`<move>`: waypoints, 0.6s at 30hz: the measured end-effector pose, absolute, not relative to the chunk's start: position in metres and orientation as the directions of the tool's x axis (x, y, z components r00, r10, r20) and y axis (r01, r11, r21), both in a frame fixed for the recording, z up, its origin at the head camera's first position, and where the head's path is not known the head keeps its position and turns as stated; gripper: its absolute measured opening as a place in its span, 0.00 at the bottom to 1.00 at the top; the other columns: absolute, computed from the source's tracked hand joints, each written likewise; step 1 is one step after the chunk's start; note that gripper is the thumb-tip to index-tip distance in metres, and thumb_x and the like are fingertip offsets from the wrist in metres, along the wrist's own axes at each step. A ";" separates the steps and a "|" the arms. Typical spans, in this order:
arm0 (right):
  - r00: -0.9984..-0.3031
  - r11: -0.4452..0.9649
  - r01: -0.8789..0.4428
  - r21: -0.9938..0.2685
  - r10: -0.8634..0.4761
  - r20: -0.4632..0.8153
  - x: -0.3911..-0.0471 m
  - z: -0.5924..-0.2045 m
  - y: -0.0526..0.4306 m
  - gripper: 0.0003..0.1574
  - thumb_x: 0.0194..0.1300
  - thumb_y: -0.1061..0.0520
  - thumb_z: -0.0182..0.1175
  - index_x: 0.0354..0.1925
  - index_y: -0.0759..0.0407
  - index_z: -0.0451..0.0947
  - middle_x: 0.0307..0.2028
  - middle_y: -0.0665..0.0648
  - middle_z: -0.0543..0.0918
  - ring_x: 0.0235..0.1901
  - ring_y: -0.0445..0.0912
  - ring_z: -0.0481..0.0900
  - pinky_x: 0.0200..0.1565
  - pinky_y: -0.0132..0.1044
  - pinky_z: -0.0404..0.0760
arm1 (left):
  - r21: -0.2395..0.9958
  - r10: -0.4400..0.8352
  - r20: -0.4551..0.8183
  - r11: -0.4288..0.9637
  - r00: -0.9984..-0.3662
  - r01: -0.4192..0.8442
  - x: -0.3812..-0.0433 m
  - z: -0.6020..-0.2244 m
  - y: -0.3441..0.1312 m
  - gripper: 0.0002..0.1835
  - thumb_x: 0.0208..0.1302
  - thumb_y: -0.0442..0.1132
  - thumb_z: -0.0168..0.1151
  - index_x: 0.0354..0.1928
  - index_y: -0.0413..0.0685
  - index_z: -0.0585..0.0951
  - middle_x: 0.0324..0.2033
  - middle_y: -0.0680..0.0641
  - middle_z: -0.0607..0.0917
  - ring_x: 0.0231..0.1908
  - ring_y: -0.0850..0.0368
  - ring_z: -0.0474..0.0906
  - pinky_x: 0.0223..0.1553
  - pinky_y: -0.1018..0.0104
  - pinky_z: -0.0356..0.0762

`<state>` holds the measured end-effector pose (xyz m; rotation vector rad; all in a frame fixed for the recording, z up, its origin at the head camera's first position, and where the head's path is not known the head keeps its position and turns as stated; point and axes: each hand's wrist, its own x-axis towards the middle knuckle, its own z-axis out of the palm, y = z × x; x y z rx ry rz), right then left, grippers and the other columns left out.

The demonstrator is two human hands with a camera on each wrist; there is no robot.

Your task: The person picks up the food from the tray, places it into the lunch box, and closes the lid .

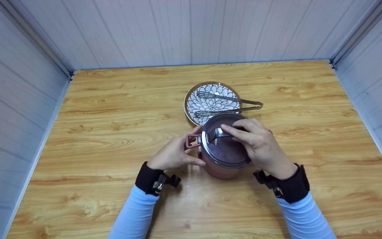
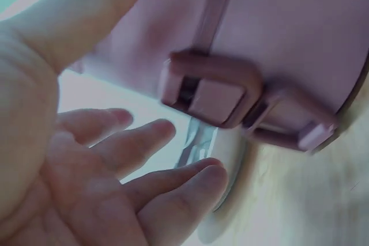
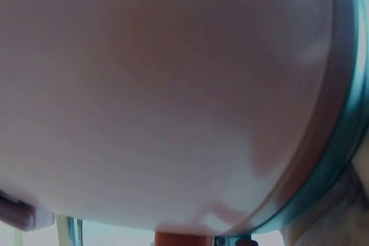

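Note:
A brownish-pink pot (image 1: 222, 172) stands in front of me with its dark lid (image 1: 227, 154) on top. My right hand (image 1: 255, 142) is over the lid and grips its raised handle (image 1: 215, 133), the index fingertip on top and the thumb hidden. At the pot's left side is my left hand (image 1: 177, 151), its thumb near the wall and its fingers behind the looped side handle (image 1: 192, 141). The left wrist view shows these fingers (image 2: 184, 194) spread and loosely bent, apart from the loop. Pot wall (image 3: 161, 102) fills most of the right wrist view.
Behind the pot lies a flower-patterned plate (image 1: 191, 109) with a brown rim, partly covered by the pot. Metal tongs (image 1: 252, 102) rest across it, their bend past the right rim. Pale panels (image 1: 191, 33) enclose the wooden table (image 1: 111, 132) at the back and sides.

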<state>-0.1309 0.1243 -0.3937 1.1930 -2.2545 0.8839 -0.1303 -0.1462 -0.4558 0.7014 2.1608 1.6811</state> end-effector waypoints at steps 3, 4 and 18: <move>-0.539 0.424 -0.839 -0.342 -0.558 0.631 -0.131 -0.395 0.124 0.33 0.57 0.75 0.63 0.59 0.53 0.82 0.47 0.58 0.82 0.47 0.54 0.76 0.49 0.48 0.80 | 0.939 0.527 0.016 0.285 -0.849 0.194 -0.130 -0.451 -0.154 0.56 0.49 0.38 0.79 0.77 0.50 0.55 0.70 0.49 0.68 0.65 0.51 0.70 0.67 0.58 0.64; -0.540 0.422 -0.838 -0.345 -0.556 0.632 -0.131 -0.395 0.124 0.33 0.57 0.75 0.63 0.59 0.53 0.82 0.47 0.58 0.82 0.47 0.54 0.76 0.49 0.48 0.79 | 0.928 0.520 0.004 0.316 -0.854 0.196 -0.129 -0.450 -0.157 0.54 0.50 0.38 0.78 0.77 0.51 0.57 0.70 0.50 0.68 0.65 0.50 0.69 0.67 0.57 0.64; -0.612 0.511 -0.783 -0.356 -0.525 0.592 -0.128 -0.381 0.140 0.26 0.72 0.56 0.58 0.66 0.58 0.74 0.59 0.63 0.77 0.59 0.56 0.74 0.62 0.47 0.71 | 0.844 0.161 0.301 0.413 -0.940 0.341 -0.083 -0.387 -0.144 0.24 0.72 0.39 0.58 0.66 0.36 0.72 0.65 0.42 0.73 0.65 0.53 0.69 0.65 0.62 0.65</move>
